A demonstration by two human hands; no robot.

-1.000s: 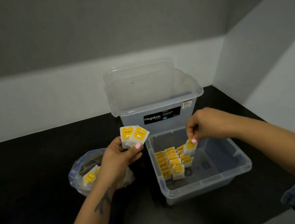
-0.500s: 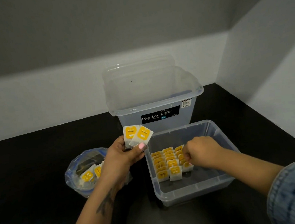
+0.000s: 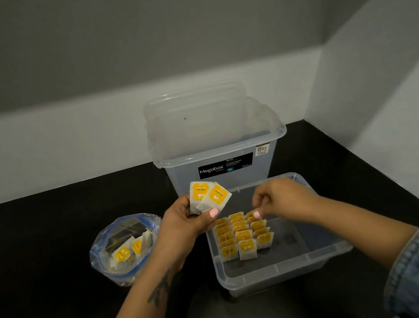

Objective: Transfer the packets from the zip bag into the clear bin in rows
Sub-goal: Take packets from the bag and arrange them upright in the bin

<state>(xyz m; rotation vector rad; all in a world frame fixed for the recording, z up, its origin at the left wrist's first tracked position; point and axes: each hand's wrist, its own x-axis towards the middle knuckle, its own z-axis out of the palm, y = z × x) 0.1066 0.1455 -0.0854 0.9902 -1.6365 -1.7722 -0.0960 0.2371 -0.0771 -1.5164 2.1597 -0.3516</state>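
Note:
My left hand (image 3: 184, 227) grips two white packets with yellow labels (image 3: 207, 194), fanned upward, just left of the clear bin (image 3: 284, 271). Several packets (image 3: 244, 235) stand in three rows in the bin's left part. My right hand (image 3: 280, 199) hovers over the far end of those rows with curled fingers and holds nothing that I can see. The zip bag (image 3: 125, 250) lies open on the black surface to the left, with a few packets still inside.
A taller clear Megabox storage box (image 3: 217, 143) stands right behind the bin, with a lid leaning inside it. Grey and white walls form a corner at the back right. The black surface (image 3: 46, 249) stretches out to the left.
My right hand carried a packet down into the third row, let go of it, and has now lifted toward the packets in my left hand. The left hand stayed put.

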